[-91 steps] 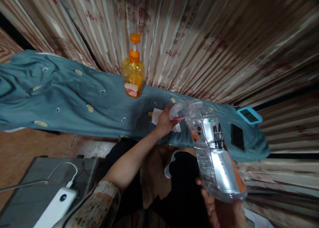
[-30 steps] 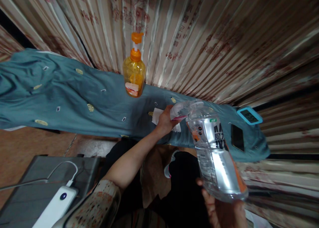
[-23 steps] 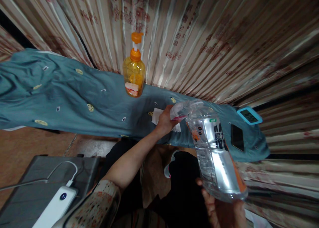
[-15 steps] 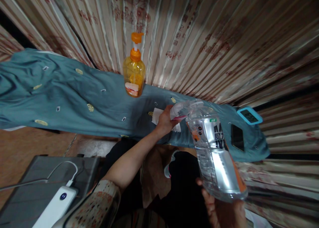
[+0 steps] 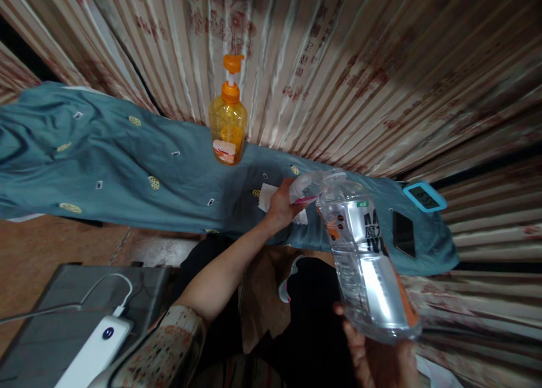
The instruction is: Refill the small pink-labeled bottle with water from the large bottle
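- Fingers of the right hand wrapped the base of one large clear ribbed plastic bottle, which was tilted with its mouth away from the person, over the teal cloth; the hand was cut off by the lower edge.
- The left hand gripped a small translucent container with a pink band, held at the big bottle's mouth; whether the two touched was hard to make out.
- One white crumpled paper tissue lay partly hidden under the left hand.
- One wrinkled teal patterned cloth covered the ledge.
- One amber plastic pump bottle with an orange head stood upright on it, against glossy pleated curtains.
- One black phone and one blue-framed digital clock lay to the right.
- One white power bank with its cable rested lower left, cut off.
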The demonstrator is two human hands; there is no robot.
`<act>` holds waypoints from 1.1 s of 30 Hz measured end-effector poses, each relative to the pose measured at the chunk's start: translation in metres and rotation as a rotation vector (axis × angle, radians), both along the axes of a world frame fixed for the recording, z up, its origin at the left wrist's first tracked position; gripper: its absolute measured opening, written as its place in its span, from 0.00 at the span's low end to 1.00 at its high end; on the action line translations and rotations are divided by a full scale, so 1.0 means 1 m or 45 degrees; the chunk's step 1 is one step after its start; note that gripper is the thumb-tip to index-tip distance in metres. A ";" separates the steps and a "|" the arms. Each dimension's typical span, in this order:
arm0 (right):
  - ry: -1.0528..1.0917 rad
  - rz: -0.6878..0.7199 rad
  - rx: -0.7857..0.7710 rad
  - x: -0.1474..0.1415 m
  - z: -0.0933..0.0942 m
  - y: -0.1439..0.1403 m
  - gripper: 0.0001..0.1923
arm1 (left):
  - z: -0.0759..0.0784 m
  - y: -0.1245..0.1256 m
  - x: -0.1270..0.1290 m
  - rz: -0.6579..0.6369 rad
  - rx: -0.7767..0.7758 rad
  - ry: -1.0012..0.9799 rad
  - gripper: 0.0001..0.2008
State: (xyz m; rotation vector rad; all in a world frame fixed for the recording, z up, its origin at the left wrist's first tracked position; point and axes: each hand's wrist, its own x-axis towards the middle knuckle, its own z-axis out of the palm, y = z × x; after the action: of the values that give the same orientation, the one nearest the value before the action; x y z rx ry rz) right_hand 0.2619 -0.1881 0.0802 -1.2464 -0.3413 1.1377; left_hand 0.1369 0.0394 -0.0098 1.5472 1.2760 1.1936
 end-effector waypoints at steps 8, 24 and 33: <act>-0.153 0.039 -0.084 0.027 -0.023 -0.012 0.36 | -0.003 0.000 0.000 -0.003 0.024 -0.005 0.27; -0.210 0.065 -0.110 0.036 -0.030 -0.014 0.40 | -0.004 0.001 0.001 0.004 0.015 -0.016 0.28; -0.212 0.063 -0.114 0.033 -0.026 -0.014 0.39 | -0.005 0.001 0.000 0.001 0.031 -0.029 0.28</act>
State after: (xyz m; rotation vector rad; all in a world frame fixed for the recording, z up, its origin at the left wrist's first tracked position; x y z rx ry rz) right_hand 0.2950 -0.2017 0.0538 -1.4226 -0.4525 1.1036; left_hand 0.1370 0.0404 -0.0150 1.5465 1.2515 1.2279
